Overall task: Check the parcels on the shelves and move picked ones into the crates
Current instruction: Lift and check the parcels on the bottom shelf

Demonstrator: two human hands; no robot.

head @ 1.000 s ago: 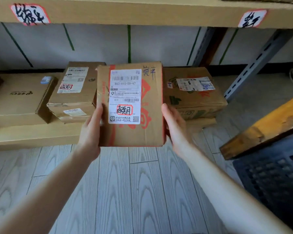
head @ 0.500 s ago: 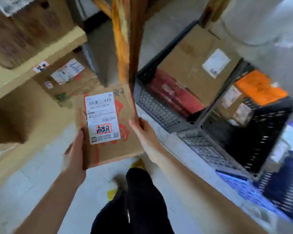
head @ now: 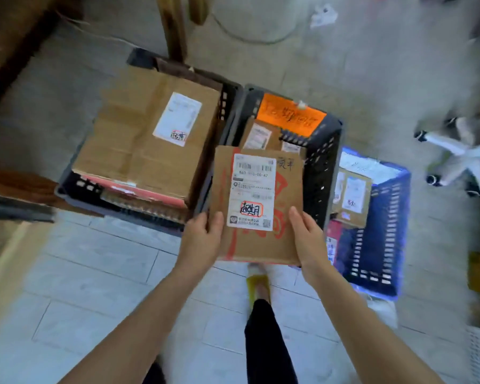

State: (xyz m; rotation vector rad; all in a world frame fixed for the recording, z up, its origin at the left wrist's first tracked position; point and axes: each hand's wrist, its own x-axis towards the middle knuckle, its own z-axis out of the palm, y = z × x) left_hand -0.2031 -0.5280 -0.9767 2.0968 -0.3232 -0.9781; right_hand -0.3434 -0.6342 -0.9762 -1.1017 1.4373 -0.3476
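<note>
I hold a flat brown cardboard parcel (head: 286,239) with red print and a white shipping label between both hands. My left hand (head: 201,239) grips its left edge and my right hand (head: 308,239) grips its right edge. The parcel hangs over the near rim of the middle black crate (head: 323,167), which carries an orange tag (head: 290,115) and holds small parcels. On the left, a black crate (head: 75,187) is filled by a large brown box (head: 139,139). A blue crate (head: 383,225) to the right holds small boxes.
A wooden post (head: 175,26) rises behind the left crate. A white chair base with castors (head: 460,156) stands at the right. A shelf edge (head: 9,261) runs along the left. My leg and yellow shoe (head: 258,284) are on the tiled floor below the parcel.
I have turned from the shelf to the crates on the floor, carrying the parcel along. It is now held over the middle black crate instead of in front of the shelf.
</note>
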